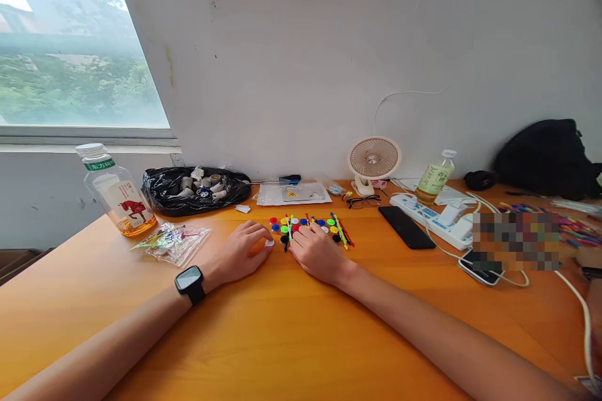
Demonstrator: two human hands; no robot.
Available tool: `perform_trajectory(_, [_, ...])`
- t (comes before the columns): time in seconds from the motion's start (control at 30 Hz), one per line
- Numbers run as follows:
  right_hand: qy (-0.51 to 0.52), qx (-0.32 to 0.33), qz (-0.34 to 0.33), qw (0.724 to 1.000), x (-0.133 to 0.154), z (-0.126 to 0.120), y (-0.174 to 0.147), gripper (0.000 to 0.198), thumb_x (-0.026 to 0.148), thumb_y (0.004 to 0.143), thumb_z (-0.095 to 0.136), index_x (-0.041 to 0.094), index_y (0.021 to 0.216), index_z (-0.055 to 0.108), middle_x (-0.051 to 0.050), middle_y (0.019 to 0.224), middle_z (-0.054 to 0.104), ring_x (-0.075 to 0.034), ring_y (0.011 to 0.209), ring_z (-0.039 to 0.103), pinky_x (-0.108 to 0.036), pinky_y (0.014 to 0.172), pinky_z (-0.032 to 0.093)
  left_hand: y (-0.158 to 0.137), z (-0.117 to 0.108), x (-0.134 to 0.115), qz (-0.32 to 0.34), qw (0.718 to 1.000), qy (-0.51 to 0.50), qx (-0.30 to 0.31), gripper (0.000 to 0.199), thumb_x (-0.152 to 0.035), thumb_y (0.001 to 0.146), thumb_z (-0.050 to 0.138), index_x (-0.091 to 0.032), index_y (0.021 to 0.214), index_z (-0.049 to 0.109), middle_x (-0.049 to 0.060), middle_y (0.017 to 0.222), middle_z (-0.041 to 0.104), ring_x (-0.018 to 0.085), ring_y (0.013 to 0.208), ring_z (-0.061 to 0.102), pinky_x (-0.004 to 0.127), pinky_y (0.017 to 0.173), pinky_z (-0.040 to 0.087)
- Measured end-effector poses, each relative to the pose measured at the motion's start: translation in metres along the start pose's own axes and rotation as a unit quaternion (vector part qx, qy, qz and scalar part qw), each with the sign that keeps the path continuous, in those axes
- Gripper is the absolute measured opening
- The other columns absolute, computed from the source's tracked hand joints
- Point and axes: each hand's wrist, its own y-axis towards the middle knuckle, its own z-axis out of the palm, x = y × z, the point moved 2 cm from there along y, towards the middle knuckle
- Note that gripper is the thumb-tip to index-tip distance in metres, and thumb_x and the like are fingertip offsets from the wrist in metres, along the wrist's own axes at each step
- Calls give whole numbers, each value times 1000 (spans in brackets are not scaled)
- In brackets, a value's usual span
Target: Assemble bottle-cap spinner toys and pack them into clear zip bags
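My left hand, with a watch on its wrist, rests on the table. Its thumb and forefinger close on a small white disc. To its right, my right hand is closed, fingers curled down among several small coloured plastic discs. Whatever its fingertips hold is hidden from view. Thin coloured plastic sticks lie with the discs: a light green stick beside the right fingers, and a red stick among others at the right end of the group.
At left stand a large bottle, a clear bag of plastic pieces and a black bag of rubbish. Behind are a clear packet, a fan and glasses. At right are a phone, a power strip and cables.
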Motion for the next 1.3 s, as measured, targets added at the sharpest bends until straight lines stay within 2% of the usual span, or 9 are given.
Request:
perform_trajectory(0.27, [-24, -13, -3, 1000, 0, 0, 1, 21, 14, 100, 52, 16, 85, 66, -10, 85, 67, -26, 86, 56, -42, 81, 39, -23, -10, -41, 9, 995, -54, 81, 10, -25, 100, 57, -24, 106, 65, 6, 100, 71, 21, 92, 65, 35, 85, 54])
perform_trajectory(0.5, [-77, -88, 26, 993, 0, -10, -4, 21, 6, 96, 53, 16, 80, 63, -8, 77, 64, -24, 77, 53, -40, 73, 32, -24, 2, -85, 70, 987, -82, 122, 14, -24, 103, 54, -24, 109, 67, 4, 99, 75, 21, 96, 67, 35, 90, 53])
perform_trajectory(0.7, [41, -162, 138, 976, -20, -32, -8, 23, 16, 101, 53, 17, 82, 65, -6, 77, 66, -20, 75, 56, -37, 70, 32, -14, 13, -94, 73, 991, -25, 110, 25, -23, 104, 53, -27, 125, 66, 6, 118, 73, 24, 104, 64, 38, 91, 53])
perform_trajectory(0.8, [274, -194, 279, 900, -40, -41, -19, 22, 26, 101, 56, 18, 83, 65, -4, 77, 66, -17, 71, 57, -32, 67, 38, -13, 11, -93, 87, 990, -1, 110, 38, -27, 101, 59, -29, 138, 60, 8, 126, 69, 27, 107, 62, 43, 94, 53])
perform_trajectory(0.9, [514, -158, 382, 752, -50, -40, -37, 23, 34, 95, 60, 19, 78, 62, 0, 68, 61, -14, 61, 53, -27, 57, 37, -14, 6, -89, 90, 995, 2, 48, 39, -28, 98, 63, -28, 137, 61, 9, 122, 69, 27, 103, 62, 45, 92, 54])
perform_trajectory(1.0, [661, -87, 442, 600, -38, -34, -56, 22, 38, 88, 65, 19, 77, 61, 2, 64, 58, -10, 52, 45, -23, 48, 29, -13, -1, -85, 47, 997, -16, -62, 22, -28, 97, 66, -24, 119, 65, 9, 116, 70, 26, 103, 62, 43, 92, 54])
perform_trajectory(1.07, [707, -42, 466, 530, -24, -29, -65, 23, 39, 83, 69, 18, 77, 61, 3, 63, 57, -7, 47, 38, -21, 44, 22, -9, -2, -85, 22, 997, -36, -71, 23, -33, 96, 70, -24, 117, 64, 9, 117, 70, 26, 108, 63, 42, 94, 54])
perform_trajectory(1.17, [728, -7, 481, 487, -5, -23, -70, 23, 39, 78, 71, 18, 76, 60, 4, 61, 58, -5, 44, 35, -19, 39, 18, -1, 7, -87, 9, 997, -76, 0, 28, -36, 95, 72, -25, 120, 64, 6, 113, 72, 24, 105, 65, 39, 93, 54])
perform_trajectory(1.3, [728, 12, 483, 485, 1, -18, -71, 23, 38, 76, 69, 18, 70, 58, 4, 59, 60, -4, 40, 34, -17, 36, 19, 3, 28, -87, 3, 991, -122, 51, 21, -29, 98, 66, -26, 119, 66, 4, 108, 75, 21, 99, 68, 34, 88, 55])
